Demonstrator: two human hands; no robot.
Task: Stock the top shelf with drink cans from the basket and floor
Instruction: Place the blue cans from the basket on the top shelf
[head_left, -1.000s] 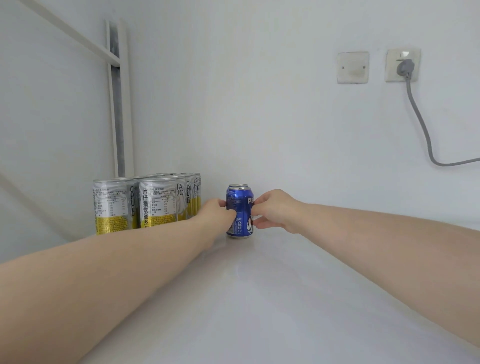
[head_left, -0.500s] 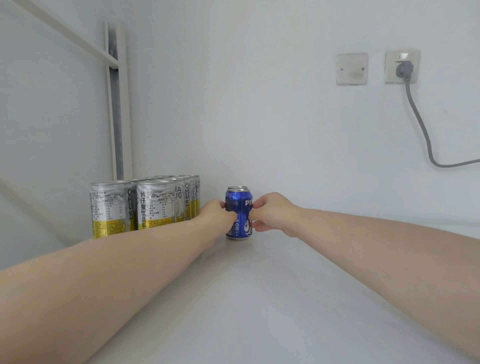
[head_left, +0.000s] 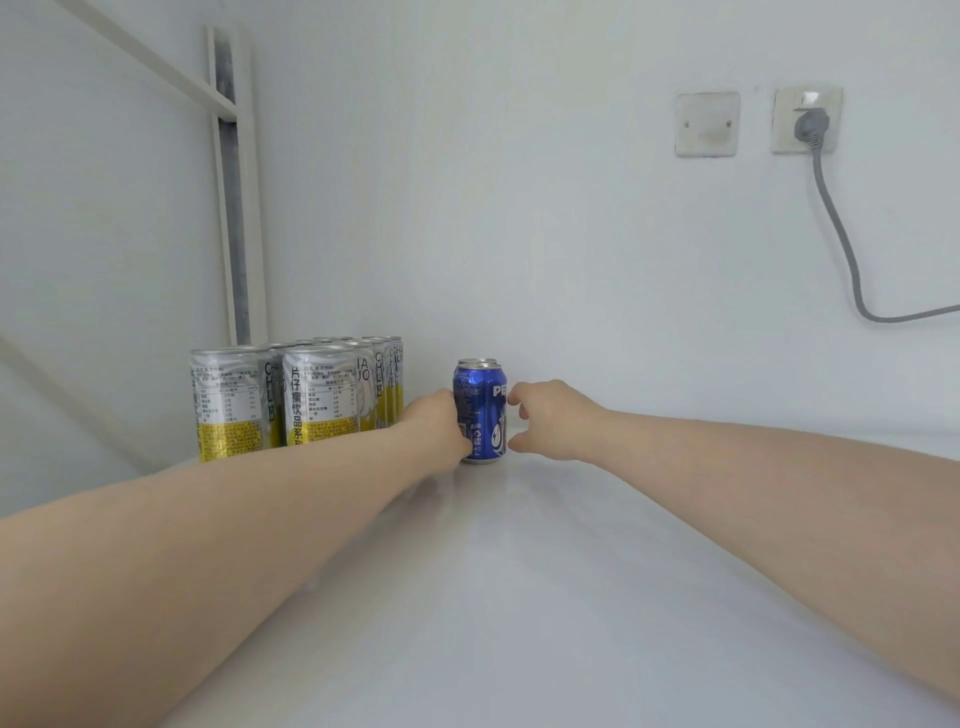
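Note:
A blue drink can (head_left: 485, 415) stands upright on the white top shelf (head_left: 519, 597), near the back wall. The rim of a second blue can shows just behind it. My left hand (head_left: 436, 428) rests against the can's left side, with its fingers wrapped onto it. To the can's right, my right hand (head_left: 545, 421) is curved open, its fingertips right at the can's edge with a sliver of gap. Several tall silver-and-yellow cans (head_left: 317, 395) stand in rows at the left. No basket or floor is in view.
A white upright post (head_left: 236, 208) with a slanted brace stands behind the tall cans at the left. On the back wall are a blank plate (head_left: 707, 124) and a socket with a grey plug (head_left: 809, 122), its cord hanging to the right.
My right hand has loosened and drawn slightly off the blue can, which it gripped before. The left hand stays on the can, which has not moved on the shelf.

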